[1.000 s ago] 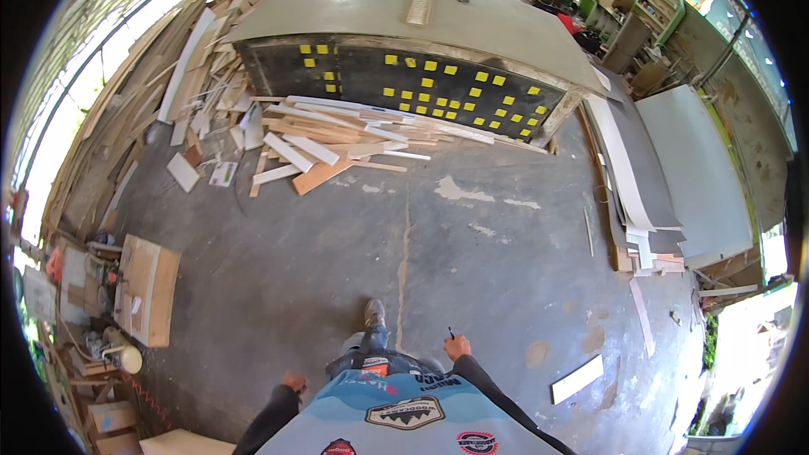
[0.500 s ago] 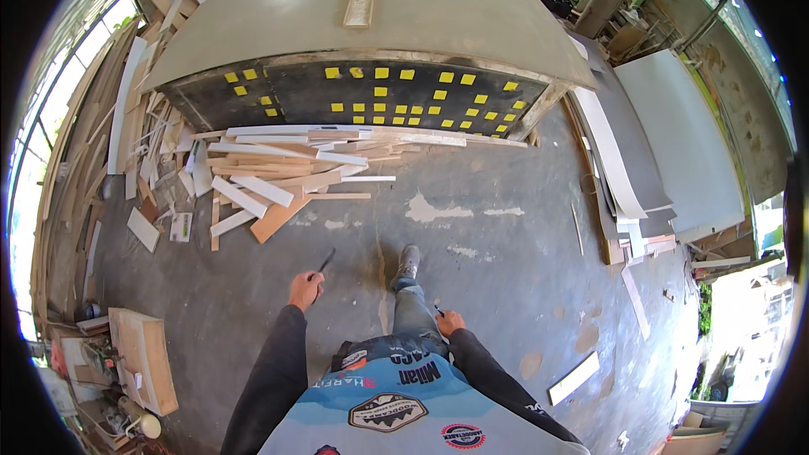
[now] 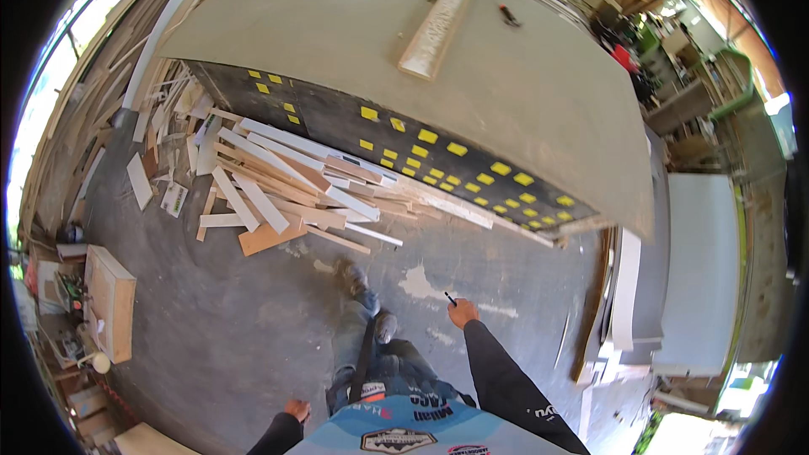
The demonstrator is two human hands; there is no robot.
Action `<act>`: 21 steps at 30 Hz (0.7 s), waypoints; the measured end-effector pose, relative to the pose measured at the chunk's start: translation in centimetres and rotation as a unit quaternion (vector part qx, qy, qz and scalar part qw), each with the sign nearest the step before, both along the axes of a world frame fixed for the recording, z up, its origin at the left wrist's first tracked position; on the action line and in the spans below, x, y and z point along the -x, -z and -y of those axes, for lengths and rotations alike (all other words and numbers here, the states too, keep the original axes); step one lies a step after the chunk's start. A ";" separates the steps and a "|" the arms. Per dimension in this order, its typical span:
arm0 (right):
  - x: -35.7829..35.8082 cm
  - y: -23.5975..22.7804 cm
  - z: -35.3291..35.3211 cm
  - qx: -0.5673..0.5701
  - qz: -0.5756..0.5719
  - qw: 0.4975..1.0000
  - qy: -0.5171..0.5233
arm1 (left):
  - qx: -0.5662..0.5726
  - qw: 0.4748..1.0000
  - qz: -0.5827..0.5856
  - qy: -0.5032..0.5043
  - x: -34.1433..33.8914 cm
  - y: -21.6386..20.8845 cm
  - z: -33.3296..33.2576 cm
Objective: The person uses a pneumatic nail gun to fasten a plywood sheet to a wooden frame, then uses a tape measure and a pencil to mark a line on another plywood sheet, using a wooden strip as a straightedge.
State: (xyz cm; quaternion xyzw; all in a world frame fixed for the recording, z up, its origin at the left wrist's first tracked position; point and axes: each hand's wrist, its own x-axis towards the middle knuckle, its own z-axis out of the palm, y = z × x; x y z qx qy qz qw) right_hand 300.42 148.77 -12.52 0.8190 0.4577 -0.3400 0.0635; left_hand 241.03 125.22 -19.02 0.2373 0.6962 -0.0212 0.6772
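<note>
My right hand is stretched forward over the floor, closed round a short dark pen-like stick whose tip sticks out past the fingers. Low at my left side, my left hand is closed; whether anything is in it is hidden. A long dark strap hangs down in front of my legs, apart from both hands. Ahead stands a large workbench with a grey top and a black side dotted with yellow squares. On that top lie a long pale board and a small dark tool with some red.
A heap of wood offcuts lies along the bench's foot at the left. Large sheets lean at the right. A wooden box stands far left. Pale patches mark the grey floor.
The view has turned to the right and nearer the bench as I walk. My right hand has swung forward with the stick; my left hand has dropped back, its dark thin item out of sight.
</note>
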 end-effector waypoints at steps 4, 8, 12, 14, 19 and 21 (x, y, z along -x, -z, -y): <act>-0.1 3.1 -11.9 0.006 -0.015 0.999 -0.052 | -0.088 0.982 -0.145 0.087 -2.9 5.8 0.2; -6.3 11.4 -20.5 0.038 0.030 0.994 -0.093 | -0.140 0.968 -0.208 0.024 -14.5 7.2 -11.4; -11.0 20.4 -30.7 0.049 0.053 0.980 -0.184 | -0.091 0.935 -0.111 -0.325 -21.9 6.7 -21.8; -11.8 25.4 -35.7 0.062 0.053 0.976 -0.203 | -0.125 0.896 -0.077 -0.420 -24.2 9.1 -22.2; -12.0 37.2 -42.3 0.003 0.067 0.962 -0.266 | -0.162 0.849 -0.215 -0.454 -29.7 17.9 -10.8; -15.6 41.4 -43.2 0.002 0.102 0.945 -0.310 | -0.125 0.848 -0.237 -0.458 -35.0 19.5 -9.1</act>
